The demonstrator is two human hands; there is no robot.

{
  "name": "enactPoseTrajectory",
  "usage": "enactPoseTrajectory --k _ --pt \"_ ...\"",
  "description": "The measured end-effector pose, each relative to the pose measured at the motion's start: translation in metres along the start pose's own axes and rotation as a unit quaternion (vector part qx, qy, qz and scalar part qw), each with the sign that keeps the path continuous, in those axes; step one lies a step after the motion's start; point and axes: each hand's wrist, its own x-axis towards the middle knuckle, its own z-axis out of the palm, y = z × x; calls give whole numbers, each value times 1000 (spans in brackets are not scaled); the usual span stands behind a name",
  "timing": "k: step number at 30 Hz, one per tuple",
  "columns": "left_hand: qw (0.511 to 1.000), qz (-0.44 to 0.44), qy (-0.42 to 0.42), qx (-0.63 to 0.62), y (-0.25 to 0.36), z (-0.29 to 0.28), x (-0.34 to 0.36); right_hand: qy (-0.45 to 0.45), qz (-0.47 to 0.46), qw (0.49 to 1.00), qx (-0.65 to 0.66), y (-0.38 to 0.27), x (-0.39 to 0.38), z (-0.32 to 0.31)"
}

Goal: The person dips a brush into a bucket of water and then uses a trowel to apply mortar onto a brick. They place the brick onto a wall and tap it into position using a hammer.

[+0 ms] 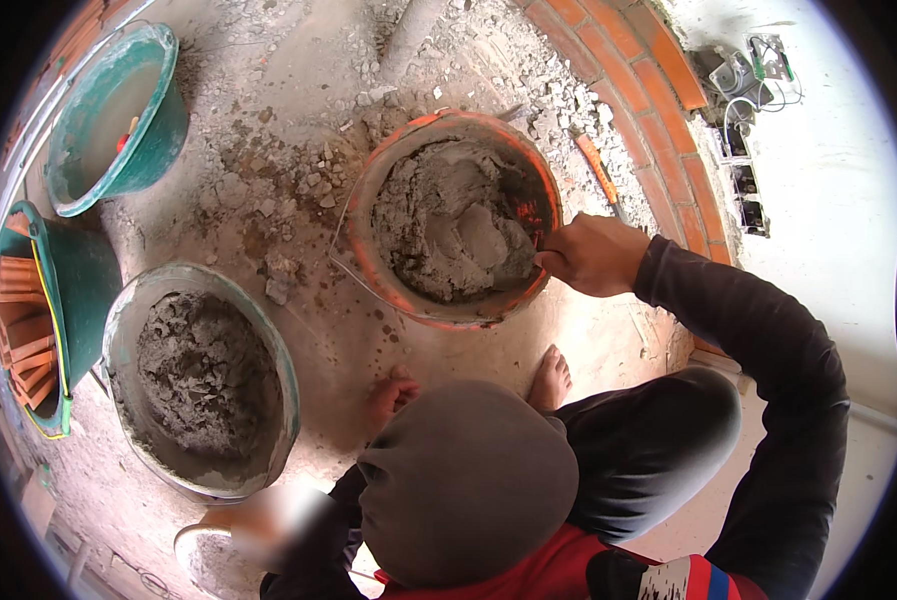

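My right hand (593, 255) is closed at the right rim of an orange bucket (360, 235), its fingers wrapped round the handle of what looks like a trowel. The trowel's smooth, mortar-coated blade (483, 240) lies in wet grey mortar (418, 215); my fist hides the handle. At the lower left, my left hand (230, 522) is partly blurred and its fingers are hidden. It is nearest a small pale container (208, 562) and the lower rim of a tub (290, 390). Rough grey mortar (208, 370) fills much of that tub.
A green tub (158, 150) stands at the upper left. Below it, a green bucket (83, 270) holds broken red tile pieces (28, 330). An orange-handled tool (595, 165) lies near a brick course (658, 105). Rubble (478, 45) covers the far floor. Wiring (758, 85) hangs at the right wall.
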Motion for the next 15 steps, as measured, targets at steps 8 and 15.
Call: enactPoseTrajectory --k 8,15 --pt "1000 -12 7 -8 -7 3 -5 29 -35 990 135 26 -25 15" --pt "1000 -12 8 -8 -11 6 -4 309 -58 948 -46 19 -41 23"
